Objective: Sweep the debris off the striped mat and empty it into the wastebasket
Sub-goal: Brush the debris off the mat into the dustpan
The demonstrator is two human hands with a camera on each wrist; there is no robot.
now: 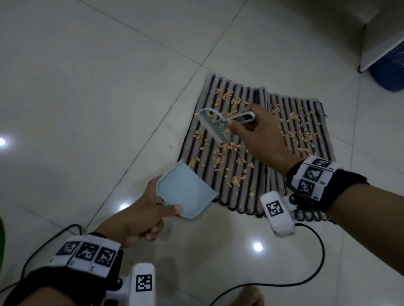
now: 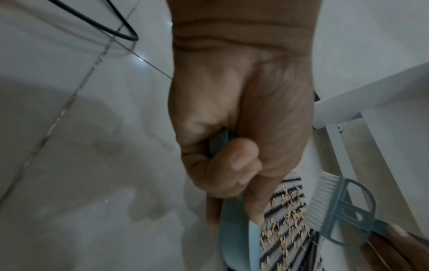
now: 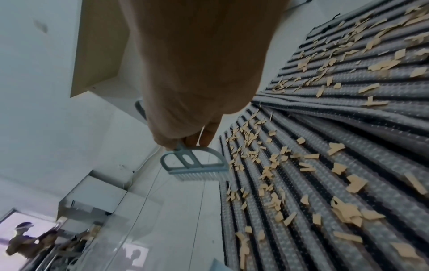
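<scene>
Two hands are working over a striped mat [image 1: 256, 142] that is lying on the tiled floor [image 1: 82, 86]. Part of the mat is being hidden by the right hand [image 1: 261, 135] and forearm in the head view, and a blue wastebasket [image 1: 400, 63] is being cut off at the upper right edge, partly behind a white panel [image 1: 389, 43], so its opening cannot be made out. The left hand [image 1: 140, 222] is gripping the handle of a pale blue dustpan [image 1: 184, 192] with curled fingers and the thumb lying on top; the handle itself is almost fully covered, and the left wrist view is showing only a sliver of it inside the fist. The pan's open edge is sitting just beside the near left corner of the mat; whether it is touching the floor cannot be told. The right hand is pinching the handle of a small blue brush [image 1: 218, 124], which is hanging above the left part of the mat with its pale bristles pointing down toward it. Only the right wrist view is showing the mat's ribbed texture closely: grey ridges are alternating with dark grooves, and a fold is running across the middle. Debris [image 3: 343, 207], in tan flat scraps, is lying scattered over most of the mat. A black cable [image 1: 307, 265] is looping on the floor near the mat's near edge.
</scene>
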